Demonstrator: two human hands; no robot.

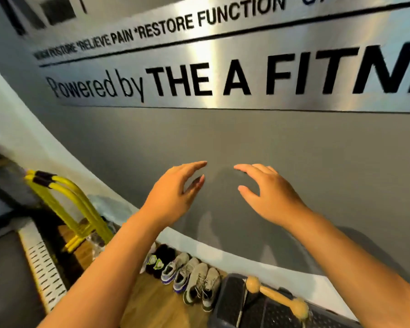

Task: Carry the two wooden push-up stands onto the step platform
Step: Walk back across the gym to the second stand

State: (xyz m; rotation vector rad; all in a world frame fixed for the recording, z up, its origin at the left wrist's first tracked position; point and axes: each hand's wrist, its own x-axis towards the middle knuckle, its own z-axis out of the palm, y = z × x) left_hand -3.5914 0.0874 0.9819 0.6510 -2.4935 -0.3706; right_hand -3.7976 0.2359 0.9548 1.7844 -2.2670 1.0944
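Observation:
My left hand [175, 188] and my right hand [268, 192] are raised in front of the grey wall, both empty with fingers spread, palms facing each other a short gap apart. Far below them, at the bottom right, a dark ribbed step platform [232, 301] stands on the floor against the wall. One wooden push-up stand [277, 298] with rounded ends rests on top of it, partly hidden by my right forearm. I see no second stand in view.
A row of several sneakers [189, 278] lines the wall left of the platform on the wooden floor. Yellow hurdle-like bars [81, 209] stand further left, beside a perforated white rail [43, 266]. A metallic sign [223, 67] with black lettering covers the upper wall.

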